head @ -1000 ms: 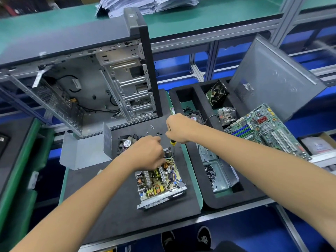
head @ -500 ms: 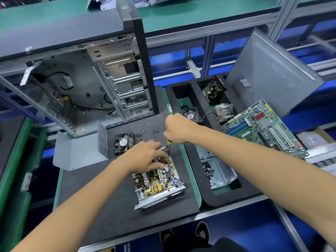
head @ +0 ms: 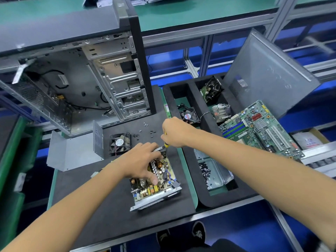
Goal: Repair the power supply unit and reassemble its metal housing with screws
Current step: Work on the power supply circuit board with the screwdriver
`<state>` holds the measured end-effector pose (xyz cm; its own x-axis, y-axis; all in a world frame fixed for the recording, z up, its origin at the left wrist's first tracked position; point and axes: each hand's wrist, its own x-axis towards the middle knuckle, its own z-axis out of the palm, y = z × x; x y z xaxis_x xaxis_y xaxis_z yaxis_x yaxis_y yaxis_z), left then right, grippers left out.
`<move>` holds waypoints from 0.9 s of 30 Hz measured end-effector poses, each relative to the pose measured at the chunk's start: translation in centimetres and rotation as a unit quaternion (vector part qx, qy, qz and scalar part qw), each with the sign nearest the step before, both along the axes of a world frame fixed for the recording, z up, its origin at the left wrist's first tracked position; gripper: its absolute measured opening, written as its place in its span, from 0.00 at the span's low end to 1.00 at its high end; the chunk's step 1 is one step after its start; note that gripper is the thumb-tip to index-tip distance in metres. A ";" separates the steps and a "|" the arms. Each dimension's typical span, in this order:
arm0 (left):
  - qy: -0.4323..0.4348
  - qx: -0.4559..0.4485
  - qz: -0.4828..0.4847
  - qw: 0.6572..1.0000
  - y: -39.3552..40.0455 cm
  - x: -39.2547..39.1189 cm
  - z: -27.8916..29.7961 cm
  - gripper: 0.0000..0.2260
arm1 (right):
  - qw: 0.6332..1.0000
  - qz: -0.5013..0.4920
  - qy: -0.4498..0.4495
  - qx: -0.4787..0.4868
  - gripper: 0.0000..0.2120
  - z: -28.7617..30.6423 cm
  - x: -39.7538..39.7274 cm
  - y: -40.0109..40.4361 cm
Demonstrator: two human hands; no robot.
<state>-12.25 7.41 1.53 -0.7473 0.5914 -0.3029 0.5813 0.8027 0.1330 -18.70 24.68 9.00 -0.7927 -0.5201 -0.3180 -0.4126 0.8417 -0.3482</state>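
On the dark mat (head: 101, 206) of the desk, nearest the viewer, lies the opened power supply unit (head: 156, 182), its circuit board bare in a shallow metal tray with the vented wall at 6 o'clock. The left hand (head: 140, 160) rests flat on the board's 12 o'clock half, fingers spread and fairly straight, thumb (head: 153, 180) pressing among the components. Just beyond, at 1 o'clock from it, the right hand (head: 175, 131) has its fingers curled round a yellow-handled screwdriver (head: 166, 144), tip down at the unit's far corner. At 9 o'clock of the left hand stands the bent metal housing cover (head: 72, 153), with a black fan (head: 120, 143) beside it whose round label is too small to read. Loose screws (head: 145, 131) lie scattered on the mat at 12 o'clock. At 3 o'clock a black foam tray (head: 192, 179) holds a metal tin of screws (head: 209, 171), a second fan (head: 189, 115), a heatsink (head: 221, 111) and a green motherboard (head: 258, 130). Farthest, at 11 o'clock, an open computer case (head: 76, 75) stands; a grey side panel (head: 269, 73) leans at 1 o'clock. No writing is legible.
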 end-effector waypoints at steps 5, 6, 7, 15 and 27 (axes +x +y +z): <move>0.006 0.006 0.007 1.000 -0.1 0.1 -0.5 0.41 | 1.000 0.021 0.017 0.003 0.15 -0.1 0.0 -0.1; 0.006 0.011 0.010 1.000 -0.1 0.2 -0.5 0.41 | 0.999 0.024 0.020 0.003 0.15 -0.1 0.0 0.0; 0.005 0.016 0.014 1.000 -0.1 0.2 -0.6 0.41 | 0.999 0.027 0.023 0.004 0.14 -0.2 0.1 0.0; 0.004 0.025 0.021 0.999 0.1 0.4 -0.4 0.40 | 0.994 0.084 0.061 0.020 0.08 -0.5 0.6 0.0; -0.083 0.114 0.127 0.982 0.5 0.1 0.2 0.31 | 0.998 0.056 0.026 -0.009 0.13 0.4 -0.2 0.9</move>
<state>-12.17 7.89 1.76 -0.8309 0.4591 -0.3144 0.3215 0.8573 0.4020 -18.92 25.61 9.44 -0.7437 -0.6124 -0.2682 -0.5222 0.7826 -0.3389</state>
